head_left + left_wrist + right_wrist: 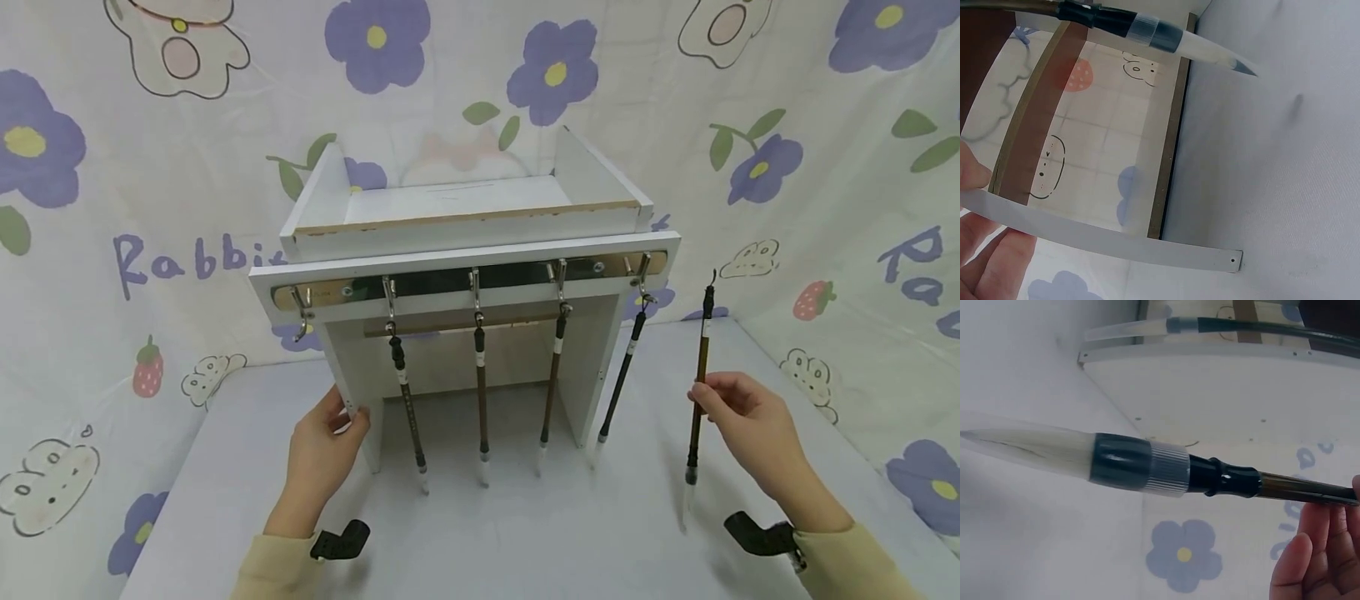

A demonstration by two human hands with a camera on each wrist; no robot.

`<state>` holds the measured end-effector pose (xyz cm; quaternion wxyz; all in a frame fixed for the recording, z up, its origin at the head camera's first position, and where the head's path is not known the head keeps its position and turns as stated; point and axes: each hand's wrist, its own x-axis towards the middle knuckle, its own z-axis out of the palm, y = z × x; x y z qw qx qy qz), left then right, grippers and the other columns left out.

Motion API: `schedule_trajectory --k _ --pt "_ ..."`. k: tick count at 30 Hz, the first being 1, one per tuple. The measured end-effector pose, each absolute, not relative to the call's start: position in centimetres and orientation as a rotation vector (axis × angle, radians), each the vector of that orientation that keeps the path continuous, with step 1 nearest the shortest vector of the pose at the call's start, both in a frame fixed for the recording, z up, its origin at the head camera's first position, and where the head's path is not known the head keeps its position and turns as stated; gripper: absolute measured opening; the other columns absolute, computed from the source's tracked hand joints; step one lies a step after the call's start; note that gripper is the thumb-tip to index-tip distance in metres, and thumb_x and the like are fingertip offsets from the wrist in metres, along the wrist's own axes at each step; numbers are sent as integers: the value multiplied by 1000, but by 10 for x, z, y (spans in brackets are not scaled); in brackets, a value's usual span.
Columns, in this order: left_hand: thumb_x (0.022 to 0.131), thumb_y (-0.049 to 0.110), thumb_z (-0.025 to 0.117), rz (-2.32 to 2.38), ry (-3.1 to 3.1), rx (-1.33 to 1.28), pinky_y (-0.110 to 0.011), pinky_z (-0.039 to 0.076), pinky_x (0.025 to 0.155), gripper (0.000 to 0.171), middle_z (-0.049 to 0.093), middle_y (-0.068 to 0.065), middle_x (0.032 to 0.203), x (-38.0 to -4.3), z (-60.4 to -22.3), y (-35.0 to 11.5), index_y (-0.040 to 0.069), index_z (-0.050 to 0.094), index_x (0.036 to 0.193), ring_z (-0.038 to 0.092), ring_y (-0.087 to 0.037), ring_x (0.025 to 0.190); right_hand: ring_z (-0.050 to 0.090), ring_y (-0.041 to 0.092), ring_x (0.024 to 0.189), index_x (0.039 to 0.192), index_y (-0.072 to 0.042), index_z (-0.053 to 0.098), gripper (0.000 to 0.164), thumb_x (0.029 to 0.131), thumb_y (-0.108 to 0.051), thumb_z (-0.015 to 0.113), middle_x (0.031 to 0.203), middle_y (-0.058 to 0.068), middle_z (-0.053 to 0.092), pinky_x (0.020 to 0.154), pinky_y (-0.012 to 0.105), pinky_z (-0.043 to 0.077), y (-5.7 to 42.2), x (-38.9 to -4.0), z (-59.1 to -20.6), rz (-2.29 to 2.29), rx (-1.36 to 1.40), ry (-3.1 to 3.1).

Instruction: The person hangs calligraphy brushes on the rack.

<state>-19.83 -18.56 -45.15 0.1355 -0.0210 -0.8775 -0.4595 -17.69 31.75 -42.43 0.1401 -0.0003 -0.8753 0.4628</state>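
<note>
My right hand point(757, 425) pinches a calligraphy brush point(702, 350) by its brown handle, to the right of a white shelf rack point(465, 250). The brush hangs upright, cord loop at the top; its pale bristles sit in a clear cap, seen close in the right wrist view point(1035, 450). With thumb and fingers on either side, my left hand point(322, 450) grips the rack's left side panel point(1097, 237). Several other brushes dangle by loops from the rack's hooks, among them a black-handled brush point(624, 375) on the far right hook. The leftmost hook point(302, 312) carries no brush.
The rack stands on a white table point(480, 550), with an open-topped tray section point(457, 200) above its hook rail point(442, 283). A patterned curtain point(480, 67) with purple flowers hangs behind and at both sides.
</note>
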Motion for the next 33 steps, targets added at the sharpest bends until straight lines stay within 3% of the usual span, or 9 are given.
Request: schedule_trajectory --k 12,20,33 --pt "96 27 57 -1323 -2536 -76 -45 54 85 54 55 -8 137 -198 -452 -186 19 43 147 61 -33 111 62 6 83 108 -5 62 24 94 -24 65 95 4 68 69 12 50 298 -166 -409 1275 101 -2373" --pt "96 26 57 -1321 -2528 -72 -45 54 84 53 55 -6 137 -198 -452 -186 19 44 147 62 -32 110 65 7 82 103 0 62 14 90 -3 66 90 1 69 69 12 49 287 -160 -399 1317 237 -2250" --pt "96 26 57 -1316 -2538 -67 -44 54 84 53 55 -6 138 -199 -452 -186 20 43 147 62 -32 111 67 15 82 99 6 62 13 87 8 66 90 8 68 80 19 52 260 -145 -385 1399 434 -2087"
